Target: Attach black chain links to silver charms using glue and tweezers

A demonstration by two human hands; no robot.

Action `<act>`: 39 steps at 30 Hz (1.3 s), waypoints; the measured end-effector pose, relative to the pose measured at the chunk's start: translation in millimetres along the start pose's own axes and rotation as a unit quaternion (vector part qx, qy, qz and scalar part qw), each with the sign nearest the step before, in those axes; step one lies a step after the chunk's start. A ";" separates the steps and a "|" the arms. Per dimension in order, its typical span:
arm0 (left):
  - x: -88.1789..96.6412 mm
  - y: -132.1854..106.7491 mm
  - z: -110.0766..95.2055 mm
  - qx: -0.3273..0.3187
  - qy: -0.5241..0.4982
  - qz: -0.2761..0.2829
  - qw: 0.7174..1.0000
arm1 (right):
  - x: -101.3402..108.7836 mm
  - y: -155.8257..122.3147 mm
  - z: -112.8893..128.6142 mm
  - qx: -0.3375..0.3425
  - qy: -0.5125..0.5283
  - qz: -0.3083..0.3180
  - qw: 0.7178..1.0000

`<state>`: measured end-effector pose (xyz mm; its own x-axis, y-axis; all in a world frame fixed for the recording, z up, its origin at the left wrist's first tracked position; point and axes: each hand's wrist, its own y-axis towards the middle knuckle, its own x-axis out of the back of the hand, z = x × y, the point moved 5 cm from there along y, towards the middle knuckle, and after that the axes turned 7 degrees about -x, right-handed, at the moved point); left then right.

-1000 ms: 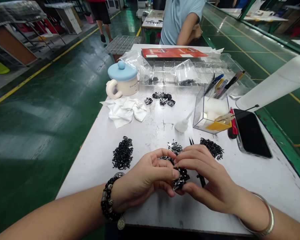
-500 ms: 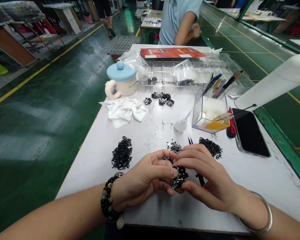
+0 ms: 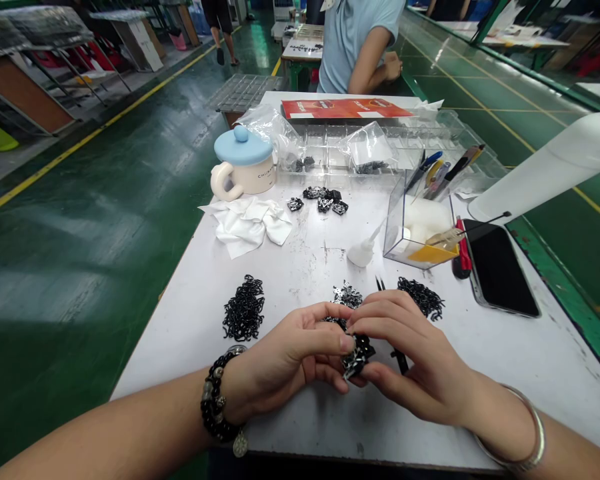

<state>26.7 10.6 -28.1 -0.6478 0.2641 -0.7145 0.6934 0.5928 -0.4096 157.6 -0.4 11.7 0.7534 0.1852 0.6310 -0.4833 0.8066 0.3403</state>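
Fingers (image 3: 324,339) curled and pinching on both sides, as I read it remotely from the head cam: L hand (image 3: 280,365) and R hand (image 3: 413,357) press in on a tangled black chain clump (image 3: 359,355) held between them, over the front of a white work table (image 3: 540,363). Black tweezers (image 3: 379,285) run under R hand, tips out past it. Beaded bracelet (image 3: 215,400) on L wrist, metal bangle (image 3: 533,447) on R. Just ahead of the hands, a small heap of black-and-silver pieces (image 3: 347,297) sits between two loose black chain piles (image 3: 244,309) (image 3: 420,298). Farther up I've got a clear compartment tray (image 3: 360,158) w/ plastic bags, a blue-lidded mug (image 3: 243,163), a crumpled white cloth (image 3: 245,227), a clear box w/ foam and pens (image 3: 417,230), a squeeze bottle (image 3: 363,253) and a phone (image 3: 500,267). Co-worker in light-blue tee (image 3: 360,47) stands past the far end of the table, arms down.
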 end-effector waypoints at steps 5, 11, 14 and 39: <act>1.4 0.4 -1.7 -0.031 0.027 -0.014 0.999 | -0.2 1.3 1.3 0.001 0.001 0.007 1.000; 1.0 -0.6 -4.0 -0.056 0.043 -0.018 0.997 | -0.1 1.8 2.4 -0.002 -0.002 0.000 1.000; -0.4 -1.1 -5.2 -0.056 0.047 -0.016 0.997 | -0.5 1.9 3.1 0.002 -0.001 0.003 1.000; 0.0 -2.0 -10.7 -0.109 0.132 0.000 0.985 | 2.7 -1.2 2.7 0.041 -0.056 -0.004 0.998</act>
<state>22.0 17.5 -21.2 -0.7272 0.4364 -0.5298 0.6281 0.7344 -0.2571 159.0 -2.4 14.8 0.7052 0.1109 0.7003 -0.5150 0.7589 0.3985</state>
